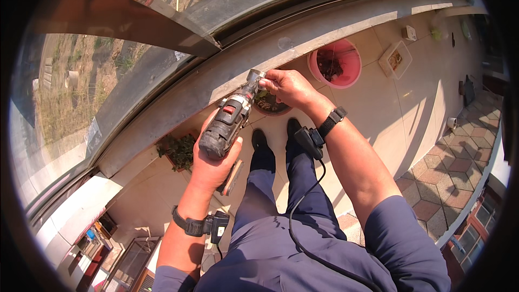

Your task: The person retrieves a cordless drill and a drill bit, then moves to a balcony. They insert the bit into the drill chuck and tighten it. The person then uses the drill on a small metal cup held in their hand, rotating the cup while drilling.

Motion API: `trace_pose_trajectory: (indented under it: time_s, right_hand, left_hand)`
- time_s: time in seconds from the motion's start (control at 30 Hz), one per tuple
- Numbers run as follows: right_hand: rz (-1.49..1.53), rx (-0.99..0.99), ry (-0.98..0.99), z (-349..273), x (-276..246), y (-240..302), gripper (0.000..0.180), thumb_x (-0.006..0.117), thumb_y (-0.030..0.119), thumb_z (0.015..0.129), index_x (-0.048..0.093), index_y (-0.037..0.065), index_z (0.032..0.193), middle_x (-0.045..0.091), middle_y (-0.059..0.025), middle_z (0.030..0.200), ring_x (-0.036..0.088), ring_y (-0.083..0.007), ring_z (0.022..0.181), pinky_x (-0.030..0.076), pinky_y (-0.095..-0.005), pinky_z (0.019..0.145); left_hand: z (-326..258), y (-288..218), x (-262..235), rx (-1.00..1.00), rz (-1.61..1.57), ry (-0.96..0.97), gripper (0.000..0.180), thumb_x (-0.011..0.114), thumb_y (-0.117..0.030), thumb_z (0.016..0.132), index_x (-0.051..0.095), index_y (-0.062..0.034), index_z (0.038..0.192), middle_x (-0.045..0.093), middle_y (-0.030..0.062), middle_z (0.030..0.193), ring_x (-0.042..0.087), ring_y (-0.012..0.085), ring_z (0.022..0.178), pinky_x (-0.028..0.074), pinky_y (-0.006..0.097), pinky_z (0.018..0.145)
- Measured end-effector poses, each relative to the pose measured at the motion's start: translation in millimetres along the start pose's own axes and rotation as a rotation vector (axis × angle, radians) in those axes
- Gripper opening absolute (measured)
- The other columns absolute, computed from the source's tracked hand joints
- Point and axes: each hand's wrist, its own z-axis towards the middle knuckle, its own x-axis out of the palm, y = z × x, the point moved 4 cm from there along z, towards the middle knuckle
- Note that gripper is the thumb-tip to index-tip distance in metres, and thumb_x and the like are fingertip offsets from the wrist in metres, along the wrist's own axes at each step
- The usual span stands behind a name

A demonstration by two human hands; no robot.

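My left hand [212, 163] is wrapped round the grip of a dark cordless drill [223, 128] with a red switch on its upper side. The drill points forward and slightly right, over the window ledge. At its front end sits a short, silvery metal cylinder [255, 75], whose exact kind I cannot make out. My right hand [292, 89] is closed at this cylinder, with thumb and forefinger pinching at its side. Partly hidden below the right hand is a round pot [272, 106] with green leaves.
The ledge [189, 96] of a glazed window runs across in front of me. A pink bucket [351, 73] with dark contents and a white tray [386, 68] stand on the tiled floor to the right. A leafy plant [180, 151] is at left. A cable [294, 230] hangs from my right wrist strap.
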Motion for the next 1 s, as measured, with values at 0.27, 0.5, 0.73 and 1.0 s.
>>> trace_pose_trajectory:
  time_s: [0.27,0.5,0.73,1.0]
  right_hand:
    - [-0.201,-0.122,-0.107,-3,0,9,0.022,0.067,0.028,0.098,0.068,0.006,0.099,0.069,-0.0156,0.083,0.069,-0.0314,0.079,0.054,-0.0413,0.072]
    - [-0.193,-0.198,-0.141,-4,-3,13,0.019,0.067,0.027,0.096,0.068,0.008,0.098,0.067,-0.0156,0.090,0.067,-0.0357,0.089,0.053,-0.0441,0.079]
    - [-0.211,-0.221,-0.146,-8,1,17,0.019,0.068,0.026,0.095,0.068,0.007,0.098,0.066,-0.0156,0.088,0.066,-0.0362,0.087,0.053,-0.0448,0.077]
    - [-0.204,-0.247,-0.157,-9,-1,21,0.018,0.068,0.026,0.095,0.068,0.007,0.095,0.065,-0.0155,0.086,0.065,-0.0360,0.086,0.053,-0.0446,0.076]
  left_hand:
    - [-1,-1,0,0.014,0.011,-0.019,0.065,0.075,-0.006,0.084,0.050,-0.0008,0.144,0.068,0.0089,0.122,0.064,0.0152,0.109,0.051,0.032,0.098]
    - [-1,1,2,-0.017,-0.017,-0.024,0.064,0.075,-0.005,0.085,0.050,-0.0011,0.144,0.067,0.0092,0.123,0.063,0.0154,0.110,0.051,0.032,0.099]
    - [-11,2,1,-0.039,-0.031,-0.031,0.065,0.073,-0.003,0.086,0.049,-0.0013,0.145,0.065,0.0097,0.125,0.063,0.0160,0.112,0.050,0.032,0.099]
    - [-9,8,-1,0.078,0.022,-0.029,0.048,0.072,-0.005,0.090,0.054,-0.0035,0.135,0.066,0.0053,0.100,0.066,0.0126,0.073,0.060,0.030,0.064]
